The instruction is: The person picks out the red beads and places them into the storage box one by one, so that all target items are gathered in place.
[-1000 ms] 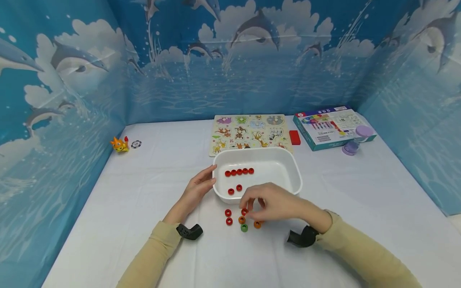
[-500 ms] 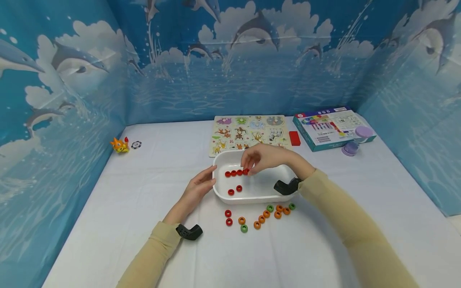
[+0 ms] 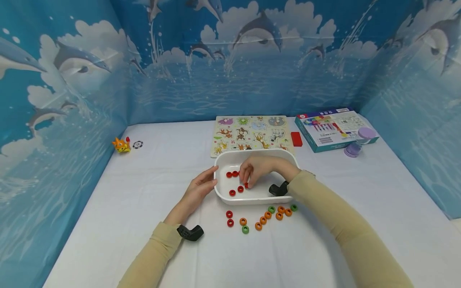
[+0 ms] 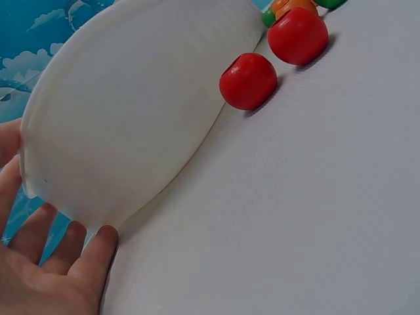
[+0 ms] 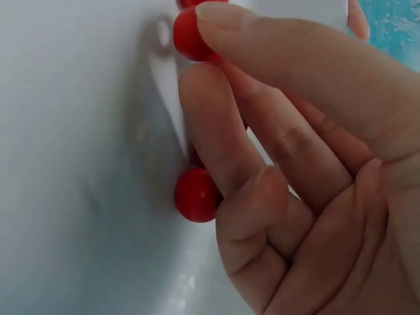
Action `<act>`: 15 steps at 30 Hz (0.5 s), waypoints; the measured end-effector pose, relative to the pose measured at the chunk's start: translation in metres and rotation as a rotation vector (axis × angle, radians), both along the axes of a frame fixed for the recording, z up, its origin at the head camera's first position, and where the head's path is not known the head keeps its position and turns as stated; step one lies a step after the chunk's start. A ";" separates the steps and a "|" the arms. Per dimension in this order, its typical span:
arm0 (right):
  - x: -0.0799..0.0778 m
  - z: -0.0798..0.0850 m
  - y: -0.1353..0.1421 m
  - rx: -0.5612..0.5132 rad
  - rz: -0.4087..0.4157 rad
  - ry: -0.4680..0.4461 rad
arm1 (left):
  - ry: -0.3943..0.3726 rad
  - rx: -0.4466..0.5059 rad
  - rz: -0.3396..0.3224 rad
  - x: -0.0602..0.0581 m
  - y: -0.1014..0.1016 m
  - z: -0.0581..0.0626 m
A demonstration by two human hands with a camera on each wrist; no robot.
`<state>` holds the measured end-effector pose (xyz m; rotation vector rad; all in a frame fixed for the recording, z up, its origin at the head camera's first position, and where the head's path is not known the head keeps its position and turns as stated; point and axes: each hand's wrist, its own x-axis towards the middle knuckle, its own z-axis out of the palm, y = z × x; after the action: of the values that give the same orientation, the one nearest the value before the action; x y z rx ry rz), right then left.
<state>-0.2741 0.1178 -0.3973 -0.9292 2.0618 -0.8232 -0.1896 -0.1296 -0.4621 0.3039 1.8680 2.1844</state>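
My right hand (image 3: 257, 170) reaches into a white plastic basin (image 3: 259, 201) and pinches a red bead (image 5: 190, 36) between thumb and fingers. Just left of that bead lie two loose red beads, the closer one (image 3: 240, 189) almost beside it. Farther back in the basin runs a row of red beads (image 3: 229, 175), its right part hidden behind the right hand. Another red bead (image 5: 197, 195) shows below the fingers in the right wrist view. My left hand (image 3: 199, 187) rests its extended fingers against the basin's left side, also seen in the left wrist view.
On the white cloth before the basin lie two red beads (image 3: 229, 214) and several orange (image 3: 263, 220) and green beads (image 3: 245, 229). Behind stand an animal puzzle board (image 3: 252, 132), a red block (image 3: 296, 139), a box (image 3: 335, 128) and a purple-lidded jar (image 3: 353, 149). A small orange toy (image 3: 121, 145) is far left.
My right hand has gone from the beads on the cloth into the basin with a red bead, first by the row, then nearer the front loose beads. The left hand stays put.
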 end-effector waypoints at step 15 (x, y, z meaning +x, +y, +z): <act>0.006 0.023 0.009 -0.056 -0.037 -0.048 | -0.008 -0.025 -0.001 0.000 -0.001 -0.001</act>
<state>-0.2683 0.1271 -0.3747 -0.8952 2.0292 -0.9191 -0.1901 -0.1304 -0.4631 0.2909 1.8885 2.1565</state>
